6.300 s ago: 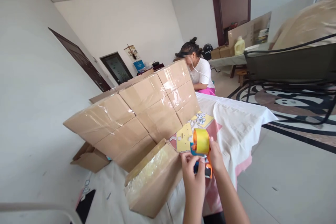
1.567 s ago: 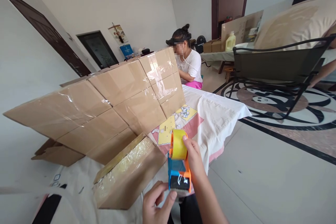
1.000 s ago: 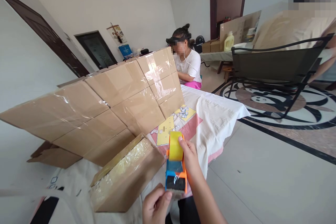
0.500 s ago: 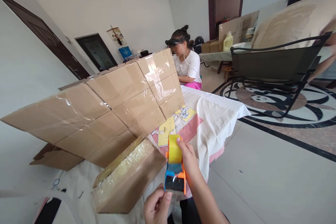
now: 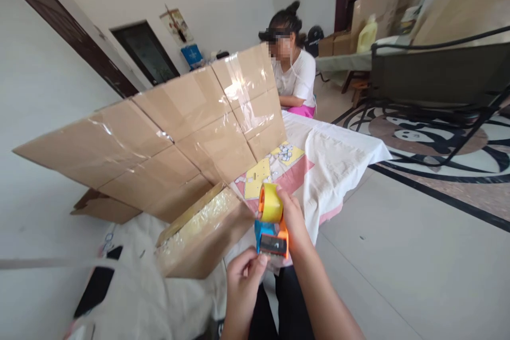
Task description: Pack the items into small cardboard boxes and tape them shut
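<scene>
My right hand (image 5: 294, 218) is closed around a blue and orange tape dispenser (image 5: 283, 241) loaded with a yellow tape roll (image 5: 272, 204). The dispenser's black front and toothed edge face me. Just below that edge, my left hand (image 5: 244, 276) pinches thumb against forefinger at the tape's end; the clear strip itself is hard to make out. Left of both hands, apart from them, a cardboard box (image 5: 203, 234) lies on the cloth with shiny tape along its top.
Behind the box stands a large taped cardboard panel (image 5: 199, 138). A white patterned cloth (image 5: 334, 143) covers the table. Beyond it sits a person in a white shirt (image 5: 300, 77). A dark folding chair (image 5: 430, 74) is at right, and a black phone-like object (image 5: 99, 281) lies at lower left.
The view has shifted, so the scene sits higher and further right. The dispenser has tilted, showing more of the roll's side. Both hands keep their hold near its cutting edge.
</scene>
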Motion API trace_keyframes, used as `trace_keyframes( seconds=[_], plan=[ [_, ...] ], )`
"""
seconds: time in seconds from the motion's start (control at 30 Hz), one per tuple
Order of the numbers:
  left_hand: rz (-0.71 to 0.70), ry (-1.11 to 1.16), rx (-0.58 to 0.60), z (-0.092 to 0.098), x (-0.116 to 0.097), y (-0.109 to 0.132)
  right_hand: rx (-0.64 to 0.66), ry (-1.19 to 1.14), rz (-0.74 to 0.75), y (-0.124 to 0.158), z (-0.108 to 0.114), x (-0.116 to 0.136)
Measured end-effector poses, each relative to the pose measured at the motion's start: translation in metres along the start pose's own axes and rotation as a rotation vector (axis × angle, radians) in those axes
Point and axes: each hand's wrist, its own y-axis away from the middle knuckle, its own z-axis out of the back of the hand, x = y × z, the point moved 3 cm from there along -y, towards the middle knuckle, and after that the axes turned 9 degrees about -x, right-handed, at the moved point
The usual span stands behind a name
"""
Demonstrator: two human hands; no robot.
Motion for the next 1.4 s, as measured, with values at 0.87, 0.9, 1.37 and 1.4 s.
trace_keyframes(
  seconds=[0.87,0.9,1.37,1.4],
  plan=[
    [0.062,0.085,-0.027,0.006,-0.015,0.015,-0.021,0.229,-0.094,0.001,-0.007,-0.014],
    [0.067,0.094,-0.029,0.006,-0.014,0.015,-0.016,0.229,-0.091,0.001,-0.007,-0.014],
    [-0.175,-0.014,-0.088,0.006,-0.01,0.019,-0.005,0.25,-0.023,-0.002,-0.005,-0.013],
    [-0.214,-0.055,-0.102,0.006,-0.01,0.019,-0.005,0.246,-0.017,-0.002,-0.005,-0.014]
  ],
)
